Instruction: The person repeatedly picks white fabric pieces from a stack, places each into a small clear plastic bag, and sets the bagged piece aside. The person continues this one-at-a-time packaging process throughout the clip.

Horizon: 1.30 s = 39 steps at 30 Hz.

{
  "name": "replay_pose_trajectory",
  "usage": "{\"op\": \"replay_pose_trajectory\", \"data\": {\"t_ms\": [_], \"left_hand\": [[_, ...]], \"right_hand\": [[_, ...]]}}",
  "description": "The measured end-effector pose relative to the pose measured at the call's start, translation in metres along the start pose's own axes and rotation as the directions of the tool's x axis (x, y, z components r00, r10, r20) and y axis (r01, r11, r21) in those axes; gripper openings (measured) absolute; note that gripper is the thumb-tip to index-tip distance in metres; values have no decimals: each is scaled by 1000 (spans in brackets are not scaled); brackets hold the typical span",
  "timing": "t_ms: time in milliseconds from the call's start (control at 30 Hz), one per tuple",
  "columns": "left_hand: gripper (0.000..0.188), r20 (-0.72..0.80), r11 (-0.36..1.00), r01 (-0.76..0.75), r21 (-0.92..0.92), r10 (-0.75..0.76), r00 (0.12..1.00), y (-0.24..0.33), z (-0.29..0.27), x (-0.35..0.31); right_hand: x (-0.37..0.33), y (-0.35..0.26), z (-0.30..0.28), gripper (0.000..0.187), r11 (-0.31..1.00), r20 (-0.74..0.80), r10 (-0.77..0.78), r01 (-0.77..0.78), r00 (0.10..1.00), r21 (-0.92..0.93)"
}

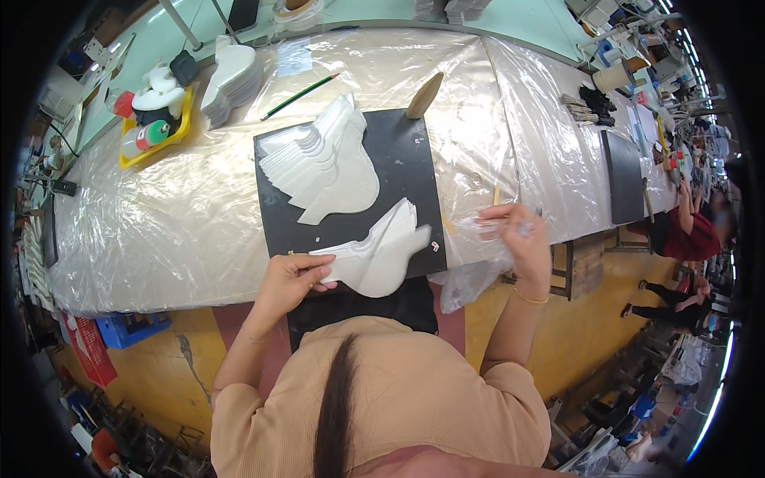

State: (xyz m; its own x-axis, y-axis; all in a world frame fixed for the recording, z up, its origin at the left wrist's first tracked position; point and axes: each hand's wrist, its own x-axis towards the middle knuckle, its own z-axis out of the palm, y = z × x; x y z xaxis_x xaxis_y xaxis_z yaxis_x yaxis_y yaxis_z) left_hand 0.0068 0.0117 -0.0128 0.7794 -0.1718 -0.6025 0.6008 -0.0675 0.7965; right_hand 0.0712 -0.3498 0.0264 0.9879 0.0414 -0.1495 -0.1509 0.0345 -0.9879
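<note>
My left hand point(293, 279) grips the narrow left end of a small fanned stack of white shoe-upper-shaped pieces point(382, 263), thumb on top. The stack lies over the near edge of a black board point(398, 167). A larger fanned stack of like white pieces point(339, 159) rests on the board farther back. My right hand point(516, 235) is lifted to the right of the board, above the plastic-covered table. Its bent fingers are blurred by motion, and whether anything is between them cannot be made out. Below it, a clear plastic bag point(470, 280) hangs at the table edge.
A tan pointed tool point(425, 95) stands at the board's far right corner. Behind the board lies a green pencil point(299, 97). At the far left are a yellow basket point(188, 119) with bottles and another white stack point(229, 84). A second black board point(621, 175) lies right. Other people work at far right.
</note>
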Motion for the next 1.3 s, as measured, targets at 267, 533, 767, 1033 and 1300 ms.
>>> {"op": "replay_pose_trajectory", "data": {"t_ms": [267,533,767,1033,1300], "left_hand": [[30,-264,771,-157,618,391,882,-3,-2,18],[33,-353,596,-24,803,506,787,-6,-4,52],[17,-185,933,-182,-310,128,974,4,-17,43],[21,-74,921,-198,-337,184,980,22,0,32],[17,-25,927,-239,-288,242,970,29,4,24]], "right_hand": [[3,1,-5,13,999,-236,-43,37,971,-32],[11,26,39,23,999,7,47,-47,999,-19],[11,23,96,13,998,95,-50,53,994,-34],[11,35,156,18,835,349,-283,408,894,-368],[7,29,155,27,859,336,-230,353,913,-371]]}}
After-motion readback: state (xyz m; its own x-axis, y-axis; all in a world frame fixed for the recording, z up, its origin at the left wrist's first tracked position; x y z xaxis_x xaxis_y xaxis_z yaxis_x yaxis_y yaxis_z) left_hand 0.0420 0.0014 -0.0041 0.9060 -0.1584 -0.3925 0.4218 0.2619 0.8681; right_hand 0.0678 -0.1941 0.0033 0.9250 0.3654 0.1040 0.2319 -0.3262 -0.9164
